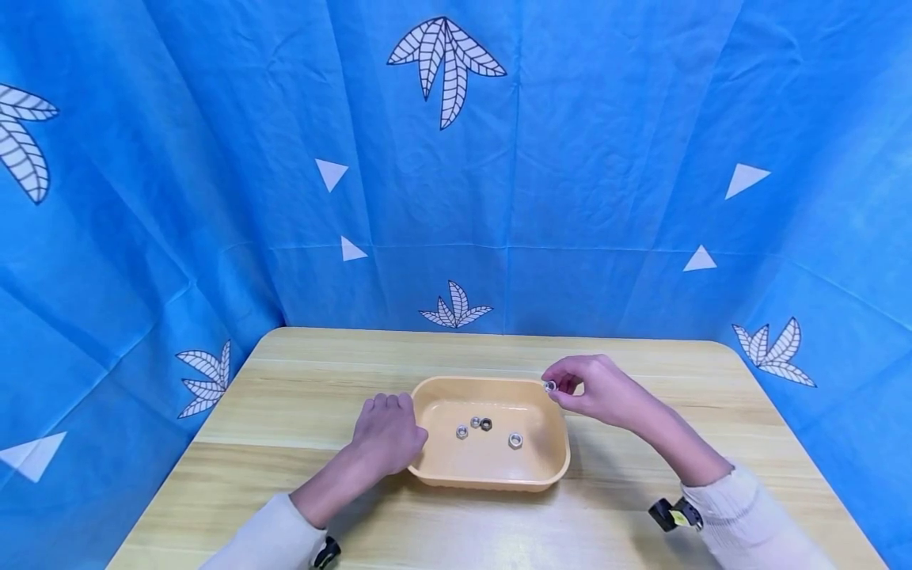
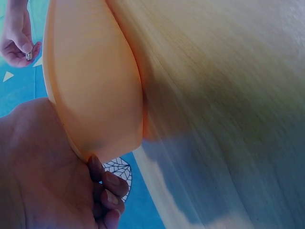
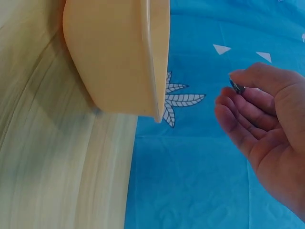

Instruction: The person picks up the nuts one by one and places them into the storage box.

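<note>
An orange plastic tray (image 1: 435, 472) stands in the middle of the wooden table (image 1: 299, 396). Several metal nuts (image 1: 487, 429) lie on its floor. My right hand (image 1: 594, 388) hovers over the tray's far right corner and pinches a small silver nut (image 1: 550, 386) between thumb and fingertips; the right wrist view shows that nut (image 3: 237, 87) at my fingertips beside the tray (image 3: 114, 62). My left hand (image 1: 388, 431) rests against the tray's left wall, fingers curled on its rim (image 2: 71, 138).
A blue cloth with white leaf and triangle prints (image 1: 456, 174) hangs behind and around the table. The table's rounded far corners and front edge are in view.
</note>
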